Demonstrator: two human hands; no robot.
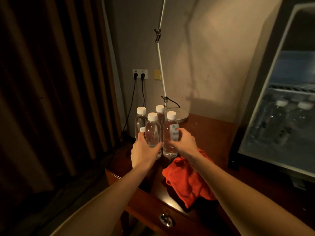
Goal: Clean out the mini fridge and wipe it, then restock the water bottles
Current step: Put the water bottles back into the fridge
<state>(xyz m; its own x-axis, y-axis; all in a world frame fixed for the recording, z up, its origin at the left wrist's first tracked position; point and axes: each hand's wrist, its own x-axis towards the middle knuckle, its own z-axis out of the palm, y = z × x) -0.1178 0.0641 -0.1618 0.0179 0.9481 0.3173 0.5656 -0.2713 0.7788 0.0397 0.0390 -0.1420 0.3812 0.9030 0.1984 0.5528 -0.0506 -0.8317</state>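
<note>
Obs: 4 water bottles [154, 132] stand upright in a tight cluster at the far left corner of the wooden surface [209, 133], white caps on, clear liquid inside. Grouping them this close lets 2 hands take them as 1 block.

Left hand [144, 150]: fingers curled round the left side of the cluster, thumb across the near-left bottle [153, 135], fingertips touching the far-left bottle [140, 123]. Clamped on the bottles, not hovering.

Right hand [183, 142]: wrapped round the near-right bottle [171, 133] from the right, fingers on its label. Also gripping. The 4th bottle [160, 114] sits behind, wedged between the others; no hand visibly on it.

Judgement: the opposed grip squeezes the group inward so friction carries the rear bottle too. Risk: the rear one could slip out if pressure drops.

Red cloth [187, 181] lies crumpled on the surface just under the right forearm, near the bottles but apart from them; likely the wiping cloth, set down within reach.

Mini fridge [281, 106] stands at right, glass door facing the camera. At least 2 capped bottles show dimly behind the glass. Cannot tell whether the door is shut or ajar.

Lamp base [181, 114] sits just behind the cluster, close to the rear bottle.

Stage, as a judgement: restocking, with this batch about to be moved to the fridge.
</note>
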